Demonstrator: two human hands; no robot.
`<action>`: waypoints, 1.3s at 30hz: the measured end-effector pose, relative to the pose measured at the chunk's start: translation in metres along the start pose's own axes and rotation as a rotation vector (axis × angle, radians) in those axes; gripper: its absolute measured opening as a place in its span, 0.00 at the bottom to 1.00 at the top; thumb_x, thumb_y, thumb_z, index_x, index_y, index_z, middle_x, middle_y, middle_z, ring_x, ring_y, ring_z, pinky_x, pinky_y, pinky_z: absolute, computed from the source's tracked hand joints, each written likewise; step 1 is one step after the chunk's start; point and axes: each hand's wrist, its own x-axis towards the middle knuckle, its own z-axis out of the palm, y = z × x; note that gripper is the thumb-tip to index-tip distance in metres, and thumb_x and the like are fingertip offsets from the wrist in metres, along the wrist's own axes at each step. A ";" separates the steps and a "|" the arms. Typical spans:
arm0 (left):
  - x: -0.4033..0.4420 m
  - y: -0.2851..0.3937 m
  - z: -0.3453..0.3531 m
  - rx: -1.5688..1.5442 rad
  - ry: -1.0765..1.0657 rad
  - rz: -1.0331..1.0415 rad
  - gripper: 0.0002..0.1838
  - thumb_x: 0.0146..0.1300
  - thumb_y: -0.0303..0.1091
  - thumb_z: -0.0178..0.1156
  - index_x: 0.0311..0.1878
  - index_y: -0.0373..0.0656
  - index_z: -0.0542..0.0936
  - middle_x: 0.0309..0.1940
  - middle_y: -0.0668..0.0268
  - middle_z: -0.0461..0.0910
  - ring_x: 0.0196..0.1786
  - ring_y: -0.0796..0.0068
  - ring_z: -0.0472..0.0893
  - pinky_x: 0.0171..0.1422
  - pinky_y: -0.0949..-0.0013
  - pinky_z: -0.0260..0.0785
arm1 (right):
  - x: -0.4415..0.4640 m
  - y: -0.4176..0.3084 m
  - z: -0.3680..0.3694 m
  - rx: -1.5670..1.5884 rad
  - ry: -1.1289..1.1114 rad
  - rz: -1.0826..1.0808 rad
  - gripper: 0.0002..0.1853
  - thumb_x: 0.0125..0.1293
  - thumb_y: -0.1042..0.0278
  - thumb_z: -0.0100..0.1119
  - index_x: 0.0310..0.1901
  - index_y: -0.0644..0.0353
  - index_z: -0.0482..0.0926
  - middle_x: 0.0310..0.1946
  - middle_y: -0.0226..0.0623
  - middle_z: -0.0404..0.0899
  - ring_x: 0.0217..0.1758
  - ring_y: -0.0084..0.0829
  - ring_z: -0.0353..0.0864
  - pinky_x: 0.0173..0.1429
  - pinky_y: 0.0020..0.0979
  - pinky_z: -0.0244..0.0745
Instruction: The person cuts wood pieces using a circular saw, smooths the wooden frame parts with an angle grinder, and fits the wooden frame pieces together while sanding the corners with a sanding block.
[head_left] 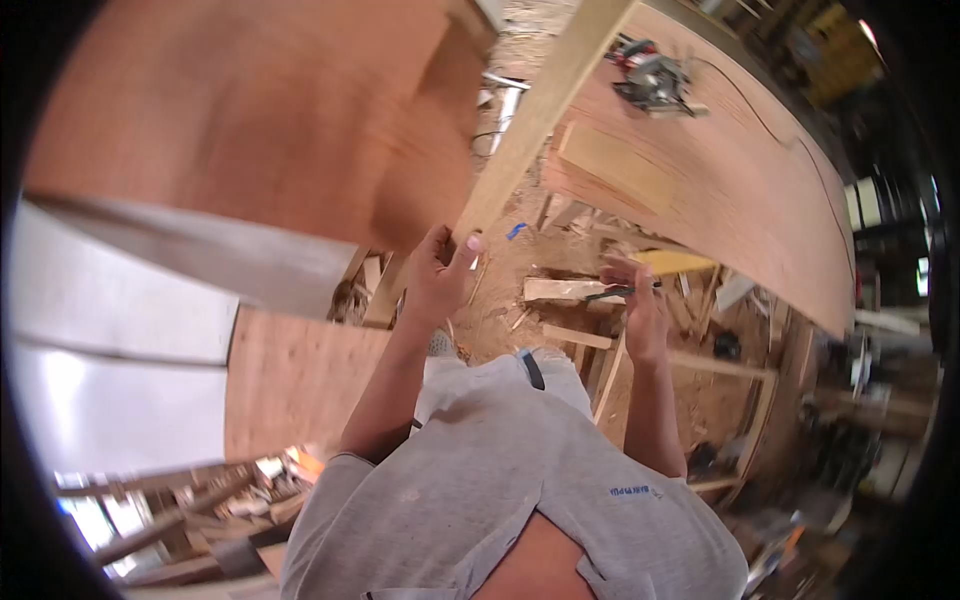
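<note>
My left hand (440, 275) is closed around the near end of a long, pale wooden strip (545, 110), its thumb on top. The strip runs up and away to the far edge of the view. To the right, my right hand (645, 305) is closed on a thin, dark, pen-like stick (608, 293), whose exact kind blur hides. Behind that stick lies a short piece of light wood (560, 289). A large reddish-brown plywood sheet (250, 120), smeared by motion, fills the upper left beside my left hand.
A circular saw (655, 80) with a cord rests on a plywood sheet (760, 180) at upper right, near a short board (615, 165). Wooden frames (720, 364), offcuts and sawdust cover the ground. White panels (120, 400) stand at left.
</note>
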 end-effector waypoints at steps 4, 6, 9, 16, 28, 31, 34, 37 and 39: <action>0.049 0.015 0.012 -0.055 -0.166 0.008 0.23 0.75 0.49 0.71 0.50 0.34 0.84 0.32 0.73 0.78 0.35 0.85 0.71 0.39 0.73 0.66 | -0.016 -0.014 0.002 -0.102 0.152 0.031 0.38 0.90 0.39 0.32 0.56 0.67 0.87 0.42 0.37 0.86 0.44 0.26 0.82 0.53 0.31 0.77; 0.067 0.033 0.032 -0.055 -0.249 -0.025 0.23 0.75 0.50 0.71 0.49 0.35 0.84 0.31 0.75 0.77 0.35 0.85 0.71 0.38 0.73 0.65 | -0.020 -0.014 -0.008 -0.096 0.249 0.074 0.37 0.90 0.40 0.34 0.53 0.66 0.88 0.37 0.35 0.86 0.40 0.23 0.81 0.48 0.29 0.77; 0.100 0.034 0.058 0.087 -0.394 -0.020 0.23 0.75 0.51 0.70 0.46 0.35 0.84 0.29 0.76 0.75 0.33 0.86 0.69 0.36 0.73 0.62 | -0.017 0.007 -0.024 0.013 0.384 0.107 0.34 0.90 0.41 0.40 0.52 0.64 0.89 0.32 0.32 0.86 0.33 0.22 0.81 0.42 0.27 0.76; 0.179 0.050 0.126 0.281 -0.427 0.072 0.25 0.74 0.54 0.71 0.39 0.37 0.82 0.27 0.77 0.71 0.32 0.86 0.65 0.34 0.73 0.57 | 0.054 0.075 -0.070 0.138 0.589 0.082 0.20 0.87 0.52 0.54 0.62 0.61 0.84 0.45 0.31 0.87 0.46 0.19 0.84 0.48 0.25 0.80; 0.280 0.064 0.236 0.488 -0.590 0.143 0.22 0.78 0.48 0.68 0.35 0.39 0.77 0.27 0.77 0.68 0.32 0.87 0.64 0.34 0.74 0.56 | 0.246 0.129 -0.102 -0.220 0.475 0.168 0.39 0.67 0.53 0.74 0.73 0.68 0.73 0.67 0.57 0.80 0.70 0.49 0.80 0.72 0.45 0.76; 0.316 0.050 0.258 0.465 -0.642 0.103 0.21 0.78 0.47 0.68 0.36 0.39 0.77 0.27 0.78 0.69 0.31 0.88 0.65 0.33 0.74 0.56 | 0.297 0.126 -0.100 -0.282 0.473 0.143 0.40 0.67 0.53 0.75 0.73 0.69 0.73 0.66 0.58 0.80 0.69 0.50 0.81 0.72 0.45 0.76; 0.358 0.047 0.279 0.462 -0.676 0.046 0.25 0.73 0.51 0.72 0.38 0.33 0.81 0.24 0.74 0.69 0.30 0.86 0.65 0.32 0.71 0.57 | 0.353 0.106 -0.097 -0.319 0.475 0.165 0.39 0.66 0.53 0.74 0.72 0.69 0.73 0.67 0.60 0.79 0.69 0.52 0.81 0.73 0.46 0.76; 0.410 0.038 0.304 0.435 -0.762 0.021 0.26 0.73 0.52 0.71 0.38 0.34 0.80 0.24 0.75 0.68 0.30 0.85 0.64 0.32 0.71 0.55 | 0.421 0.112 -0.091 -0.296 0.500 0.179 0.39 0.65 0.54 0.75 0.73 0.67 0.74 0.64 0.59 0.80 0.67 0.52 0.81 0.71 0.45 0.77; 0.448 0.030 0.322 0.403 -0.855 -0.030 0.21 0.78 0.50 0.67 0.38 0.39 0.79 0.26 0.79 0.68 0.29 0.89 0.63 0.30 0.74 0.53 | 0.463 0.129 -0.081 -0.347 0.559 0.199 0.38 0.66 0.55 0.75 0.73 0.65 0.75 0.63 0.58 0.81 0.67 0.53 0.81 0.71 0.46 0.76</action>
